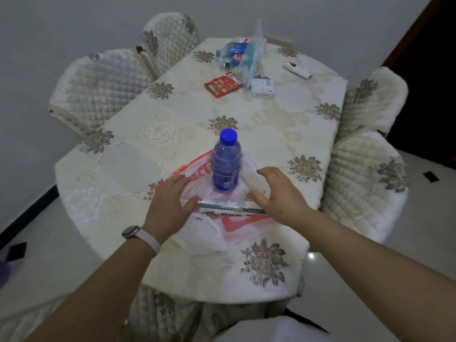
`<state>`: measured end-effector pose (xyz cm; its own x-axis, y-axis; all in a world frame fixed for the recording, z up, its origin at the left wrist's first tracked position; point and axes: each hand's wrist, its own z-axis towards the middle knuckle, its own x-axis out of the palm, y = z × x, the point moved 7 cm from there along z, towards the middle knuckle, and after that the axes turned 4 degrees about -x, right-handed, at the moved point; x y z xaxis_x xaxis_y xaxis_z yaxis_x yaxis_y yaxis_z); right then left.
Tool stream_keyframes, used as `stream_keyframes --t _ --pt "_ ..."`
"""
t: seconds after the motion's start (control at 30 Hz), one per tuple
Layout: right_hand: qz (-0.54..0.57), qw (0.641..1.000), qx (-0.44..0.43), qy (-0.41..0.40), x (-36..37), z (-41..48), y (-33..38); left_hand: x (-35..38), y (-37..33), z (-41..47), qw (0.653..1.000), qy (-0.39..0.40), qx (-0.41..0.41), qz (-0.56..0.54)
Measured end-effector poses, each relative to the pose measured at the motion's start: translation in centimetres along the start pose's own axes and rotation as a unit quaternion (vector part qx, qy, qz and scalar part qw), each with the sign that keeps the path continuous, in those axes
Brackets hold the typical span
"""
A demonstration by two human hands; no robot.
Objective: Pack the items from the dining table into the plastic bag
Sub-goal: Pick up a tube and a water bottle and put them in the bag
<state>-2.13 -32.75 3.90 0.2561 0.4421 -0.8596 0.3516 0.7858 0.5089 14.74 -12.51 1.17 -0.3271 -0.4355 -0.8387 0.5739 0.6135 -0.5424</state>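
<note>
**Bottle at risk of tipping between two open hands**

Risk closest in: bottle (225, 164) upright just past the fingertips, between left hand (170, 201) and right hand (278, 193), standing on or in the crumpled bag (204, 238); impossible to say which. Likely to topple with any tug on the film under it, or with a knock from a spread finger, then roll away across the table (138, 134). Second risk: flat pack (232, 209) lying crosswise under both thumbs, liable to snag the bag mouth or slide out toward the wrists.

Left hand: open, fingers straight and flat on the bag, thumb by the pack's left end, gripping nothing. Right hand: open as well, fingers spread and slightly arched, tips touching the bag near the pack's right end, no pinch to be seen.

Well beyond both hands, not yet packed: red packet (223, 84), white box (262, 88), clear pouch (243, 54) of bottles, and a lighter (296, 70) off to the right.
</note>
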Motion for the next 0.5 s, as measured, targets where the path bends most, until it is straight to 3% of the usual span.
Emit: stream_keyframes --t 0.23,0.5 --pt "-0.153 0.983 -0.099 -0.021 -3.5 -4.7 -1.2 1.9 -8.3 -4.1 0.995 0.012 0.101 0.021" --pt "-0.182 0.976 -0.113 -0.043 -10.6 -11.3 -8.5 7.3 -22.0 -7.7 0.987 0.029 0.153 0.029"
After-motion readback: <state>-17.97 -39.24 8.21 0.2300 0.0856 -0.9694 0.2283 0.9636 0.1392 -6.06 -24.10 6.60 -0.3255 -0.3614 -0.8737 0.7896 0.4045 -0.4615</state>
